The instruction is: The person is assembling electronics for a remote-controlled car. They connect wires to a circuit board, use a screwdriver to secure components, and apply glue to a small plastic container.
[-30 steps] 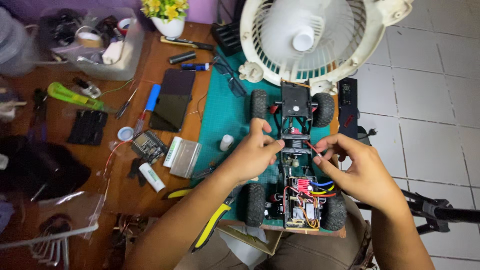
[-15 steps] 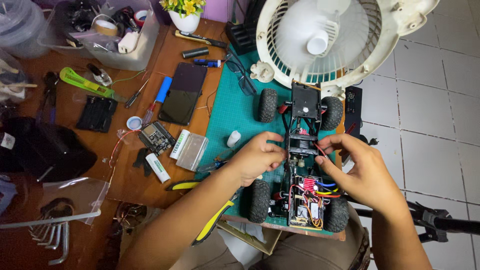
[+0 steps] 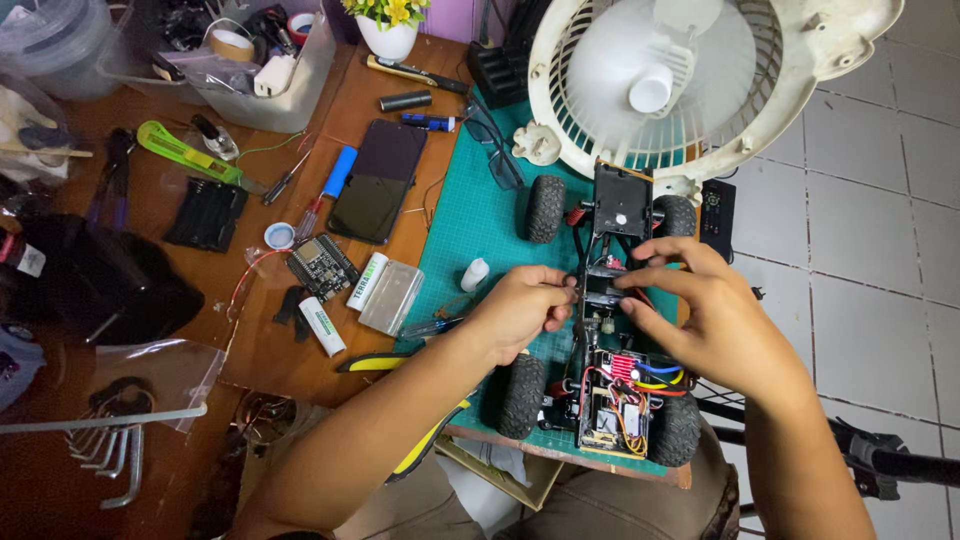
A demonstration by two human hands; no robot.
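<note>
The bare model car chassis (image 3: 610, 330) lies on the green cutting mat (image 3: 470, 225) at the desk's right edge, body off, wiring exposed, four wheels on. Left hand (image 3: 515, 312) and right hand (image 3: 700, 315) both pinch its middle frame, so the work looks midway.

We sit at a home hobby workbench: green cutting mat (image 3: 470, 225), hex keys (image 3: 100, 455) lower left, circuit board (image 3: 322, 265), tiled floor (image 3: 880, 250) right.

car chassis (image 3: 610, 290) mid hidden by hands, fan (image 3: 690, 80) cropped
</note>
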